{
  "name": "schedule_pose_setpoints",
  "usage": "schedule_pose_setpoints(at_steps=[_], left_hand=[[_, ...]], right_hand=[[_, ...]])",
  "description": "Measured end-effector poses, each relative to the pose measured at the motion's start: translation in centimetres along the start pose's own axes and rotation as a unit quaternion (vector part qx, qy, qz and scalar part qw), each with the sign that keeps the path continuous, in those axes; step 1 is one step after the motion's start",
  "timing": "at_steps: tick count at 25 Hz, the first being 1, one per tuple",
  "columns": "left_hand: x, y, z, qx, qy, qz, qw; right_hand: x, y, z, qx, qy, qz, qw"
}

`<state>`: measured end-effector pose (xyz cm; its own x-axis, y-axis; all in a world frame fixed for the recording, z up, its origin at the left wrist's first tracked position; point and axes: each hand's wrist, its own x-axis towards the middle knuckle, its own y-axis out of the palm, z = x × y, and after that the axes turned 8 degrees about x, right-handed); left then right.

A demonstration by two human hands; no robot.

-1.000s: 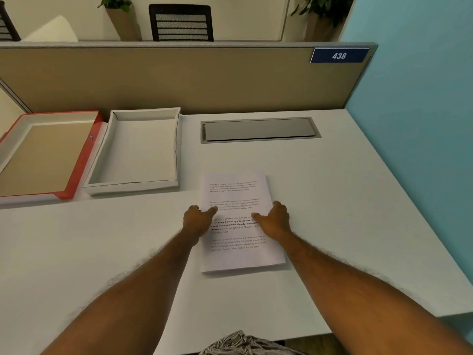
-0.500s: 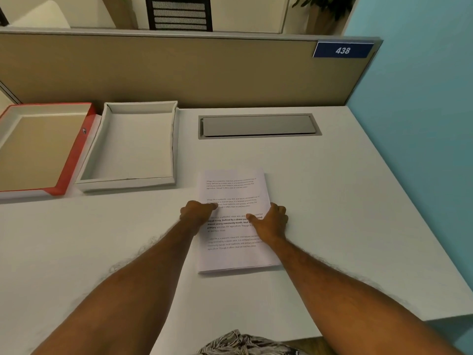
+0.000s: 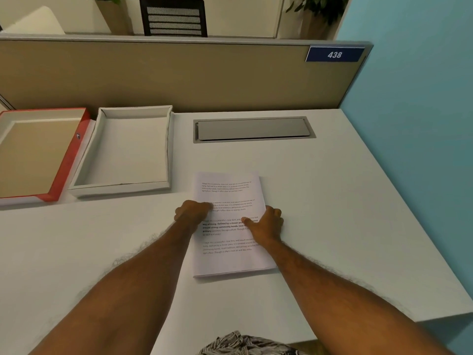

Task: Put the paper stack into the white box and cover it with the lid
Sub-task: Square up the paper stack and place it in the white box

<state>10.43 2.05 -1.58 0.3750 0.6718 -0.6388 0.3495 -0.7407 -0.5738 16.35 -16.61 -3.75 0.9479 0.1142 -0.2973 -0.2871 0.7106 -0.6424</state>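
Paper stack [image 3: 227, 198] lies flat on the desk [image 3: 345, 201], right of and nearer than the empty white box [image 3: 122, 187]; the red-edged lid [image 3: 64, 162] sits upturned just beyond the box's left side; left hand [image 3: 190, 212] and right hand [image 3: 266, 224] pinch the long edges, thumbs on top, fingers curled at the sides; lifted unevenly, the loose sheets could sag, fan out and catch the box rim.

We see the paper stack [image 3: 230, 221] flat on the desk [image 3: 345, 213], our left hand [image 3: 192, 211] and right hand [image 3: 266, 222] gripping its side edges. The empty white box [image 3: 128, 149] sits beyond, beside the red-edged lid [image 3: 61, 160].
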Motion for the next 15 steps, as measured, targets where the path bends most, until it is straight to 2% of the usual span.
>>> schedule_pose_setpoints(at_steps=[2,8,12,15], left_hand=[[-0.4,0.0,-0.1,0.070,-0.005,-0.030,0.997],[-0.6,0.5,-0.6,-0.078,0.018,0.000,0.997],[-0.3,0.6,-0.6,-0.068,-0.001,-0.026,0.997],[0.4,0.4,-0.2,-0.072,0.011,-0.006,0.997]], right_hand=[[0.0,0.1,0.0,-0.002,-0.002,0.000,1.000],[0.0,0.0,0.0,0.002,0.003,-0.002,1.000],[0.0,-0.2,-0.1,0.007,0.000,0.002,1.000],[0.1,-0.2,-0.1,0.010,-0.001,0.004,1.000]])
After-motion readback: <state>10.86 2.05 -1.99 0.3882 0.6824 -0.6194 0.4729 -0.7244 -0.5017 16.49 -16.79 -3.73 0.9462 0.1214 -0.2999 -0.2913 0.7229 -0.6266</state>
